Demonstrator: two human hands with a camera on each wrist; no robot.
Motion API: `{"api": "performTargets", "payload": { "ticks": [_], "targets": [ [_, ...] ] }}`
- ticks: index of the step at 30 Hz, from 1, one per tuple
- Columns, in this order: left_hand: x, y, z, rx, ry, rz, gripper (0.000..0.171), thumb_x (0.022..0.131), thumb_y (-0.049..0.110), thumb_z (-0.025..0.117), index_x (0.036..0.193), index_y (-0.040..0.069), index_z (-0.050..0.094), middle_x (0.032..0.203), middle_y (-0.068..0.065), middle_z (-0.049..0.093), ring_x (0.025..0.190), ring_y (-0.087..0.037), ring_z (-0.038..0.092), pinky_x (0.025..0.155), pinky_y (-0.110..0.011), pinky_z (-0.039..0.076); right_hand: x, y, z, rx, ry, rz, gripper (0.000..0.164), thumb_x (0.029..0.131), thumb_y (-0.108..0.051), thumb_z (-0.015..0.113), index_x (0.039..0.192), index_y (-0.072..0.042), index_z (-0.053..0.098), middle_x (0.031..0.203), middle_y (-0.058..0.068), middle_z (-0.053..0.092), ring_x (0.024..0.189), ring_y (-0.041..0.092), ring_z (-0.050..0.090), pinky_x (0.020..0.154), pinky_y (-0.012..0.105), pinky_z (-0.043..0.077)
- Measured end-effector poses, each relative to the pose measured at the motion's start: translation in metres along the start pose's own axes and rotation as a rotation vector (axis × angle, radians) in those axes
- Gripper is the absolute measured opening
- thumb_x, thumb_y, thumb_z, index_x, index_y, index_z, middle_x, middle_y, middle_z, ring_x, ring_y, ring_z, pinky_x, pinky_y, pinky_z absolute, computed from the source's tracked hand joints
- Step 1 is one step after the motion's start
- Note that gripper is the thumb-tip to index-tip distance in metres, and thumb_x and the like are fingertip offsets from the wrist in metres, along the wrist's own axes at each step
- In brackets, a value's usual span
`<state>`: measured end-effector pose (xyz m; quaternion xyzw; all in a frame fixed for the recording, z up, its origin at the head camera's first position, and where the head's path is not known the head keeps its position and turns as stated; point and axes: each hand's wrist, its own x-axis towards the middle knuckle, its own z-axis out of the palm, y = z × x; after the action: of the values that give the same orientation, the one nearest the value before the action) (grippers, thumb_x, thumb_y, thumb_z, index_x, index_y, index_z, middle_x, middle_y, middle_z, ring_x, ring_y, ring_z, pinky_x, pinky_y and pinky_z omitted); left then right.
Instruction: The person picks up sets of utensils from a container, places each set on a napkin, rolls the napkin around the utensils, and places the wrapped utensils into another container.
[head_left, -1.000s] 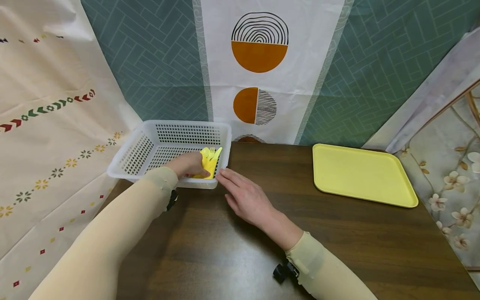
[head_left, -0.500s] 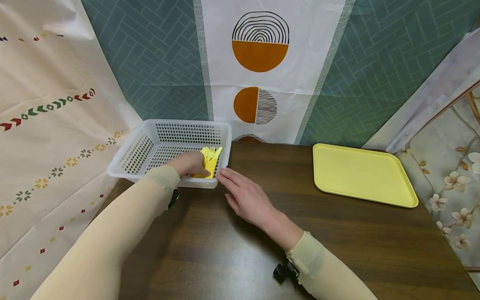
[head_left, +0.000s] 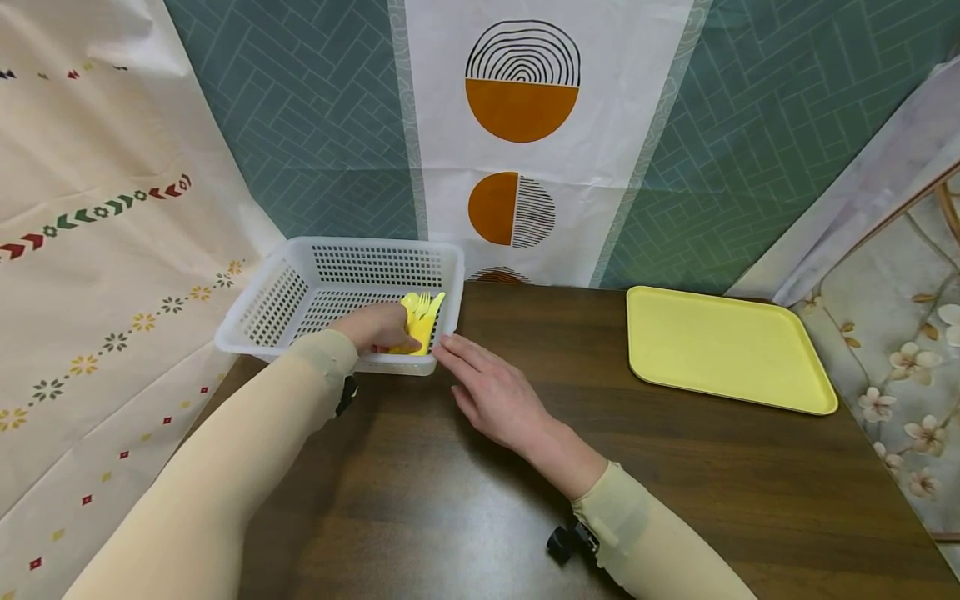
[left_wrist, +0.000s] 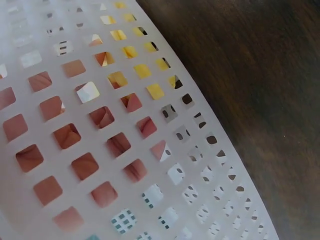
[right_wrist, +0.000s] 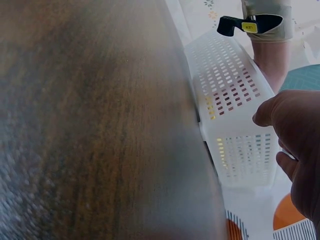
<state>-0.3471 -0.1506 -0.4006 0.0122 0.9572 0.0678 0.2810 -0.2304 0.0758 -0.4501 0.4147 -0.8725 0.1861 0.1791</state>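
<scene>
My left hand (head_left: pixel 378 325) reaches into the white plastic basket (head_left: pixel 375 242) and grips a yellow cutlery pouch (head_left: pixel 424 332), its thumb lying across the front. A light yellow spoon (head_left: pixel 409 302), fork (head_left: pixel 423 305) and knife (head_left: pixel 434 307) stick out of the pouch's top. In the left wrist view, fingers (left_wrist: pixel 85 165) and yellow pieces show through the holes of the basket wall (left_wrist: pixel 15 212); most of the grip is hidden. My right hand (head_left: pixel 497 396) has its fingers extended, tips at the basket's near right corner. The right wrist view shows that hand (right_wrist: pixel 302 135) beside the rim.
A shallow yellow tray (head_left: pixel 727 346) lies at the right on the dark wooden table (head_left: pixel 480 517). Patterned cloths hang behind the table and on both sides, close behind the basket. A small black device (head_left: pixel 573 543) is strapped to the right wrist.
</scene>
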Motion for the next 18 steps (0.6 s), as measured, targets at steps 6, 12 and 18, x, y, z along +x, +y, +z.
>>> {"api": "performTargets", "payload": {
  "ticks": [6,12,18],
  "targets": [
    [0.0045,-0.006,-0.0006,-0.031,-0.014,0.013,0.041,0.091,0.043,0.073,0.103,0.004,0.064,0.082,-0.01,0.059,0.07,-0.024,0.057,0.059,-0.032,0.045,-0.0005,-0.0001,-0.0005,0.006,0.011,-0.002,0.065,0.092,-0.011,0.07,0.152,-0.014,0.045,0.159,0.0,0.036,0.147,0.015,0.032,0.114,0.034,0.033],
    [0.0053,-0.0085,-0.0017,-0.026,-0.032,0.011,0.043,0.091,0.045,0.073,0.103,0.005,0.064,0.082,-0.01,0.057,0.069,-0.023,0.055,0.059,-0.032,0.043,0.0001,-0.0006,-0.0009,-0.003,0.0,0.002,0.066,0.093,-0.012,0.069,0.153,-0.014,0.044,0.16,-0.001,0.034,0.147,0.014,0.03,0.115,0.032,0.031],
    [0.0002,-0.0047,-0.0023,-0.01,-0.03,0.022,0.042,0.093,0.044,0.071,0.106,0.005,0.063,0.087,-0.01,0.058,0.073,-0.023,0.056,0.063,-0.032,0.045,-0.0001,-0.0003,-0.0004,0.004,-0.001,0.003,0.065,0.092,-0.011,0.07,0.152,-0.013,0.045,0.16,-0.001,0.035,0.147,0.014,0.031,0.114,0.033,0.032]
  ]
}}
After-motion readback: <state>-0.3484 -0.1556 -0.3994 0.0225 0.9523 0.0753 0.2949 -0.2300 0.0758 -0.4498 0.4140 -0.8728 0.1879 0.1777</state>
